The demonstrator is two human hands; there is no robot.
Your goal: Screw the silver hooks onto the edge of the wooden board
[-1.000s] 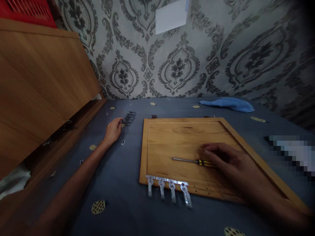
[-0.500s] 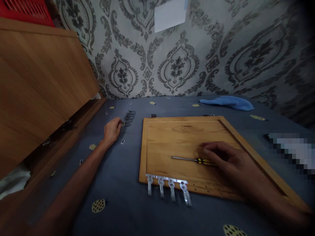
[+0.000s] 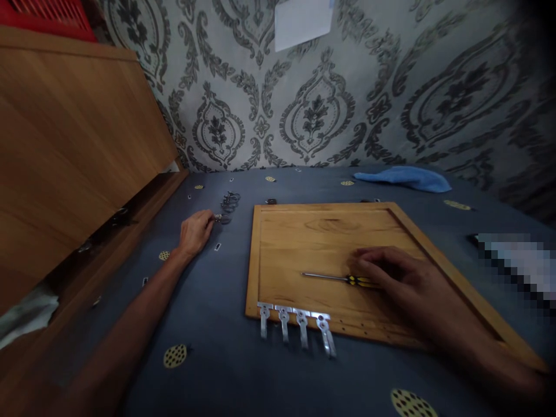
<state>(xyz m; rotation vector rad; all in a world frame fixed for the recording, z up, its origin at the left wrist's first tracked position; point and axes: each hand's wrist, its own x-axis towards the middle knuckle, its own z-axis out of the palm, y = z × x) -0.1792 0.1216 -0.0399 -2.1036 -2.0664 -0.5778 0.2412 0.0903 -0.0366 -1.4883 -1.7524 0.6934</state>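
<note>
We see smooth blue-grey cloth [image 3: 208,324] printed with yellow pineapples, and on it a rectangular, grained wooden panel [image 3: 293,246] with a raised border. Our right hand [image 3: 397,272] arches loosely, half curled, over the panel; our left hand [image 3: 196,233] rests on the cloth, fingers bunched. Under the right hand lies a slim steel screwdriver [image 3: 324,276] with a yellow-and-black handle; whether gripped, we cannot tell. Four shiny T-shaped metal plates [image 3: 284,325] overhang the panel's near edge. A dark metal loop [image 3: 223,219] meets the left fingertips, its hold unclear.
</note>
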